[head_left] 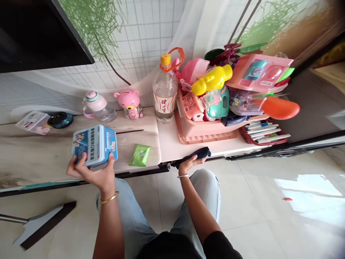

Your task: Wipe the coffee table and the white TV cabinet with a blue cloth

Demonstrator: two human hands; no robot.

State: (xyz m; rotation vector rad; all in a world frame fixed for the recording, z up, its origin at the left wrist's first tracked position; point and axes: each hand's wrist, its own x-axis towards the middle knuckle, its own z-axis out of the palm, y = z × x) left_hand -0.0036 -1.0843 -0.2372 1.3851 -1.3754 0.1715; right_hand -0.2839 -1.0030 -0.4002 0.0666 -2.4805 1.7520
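My left hand is wrapped round the lower edge of a blue and white box with printed characters, at the left of the cabinet top. Closed on a dark cloth, my right hand is at the cabinet's front edge. Between the hands a small green packet lies on the surface. Behind the box stand a pink-lidded water bottle and a pink bear figure. A large clear bottle with a yellow cap stands upright near the middle.
A pink basket heaped with toys stands at the right, beside a red basket of markers. A plastic bag and a dark round object lie at far left. A broom or squeegee head is on the floor below.
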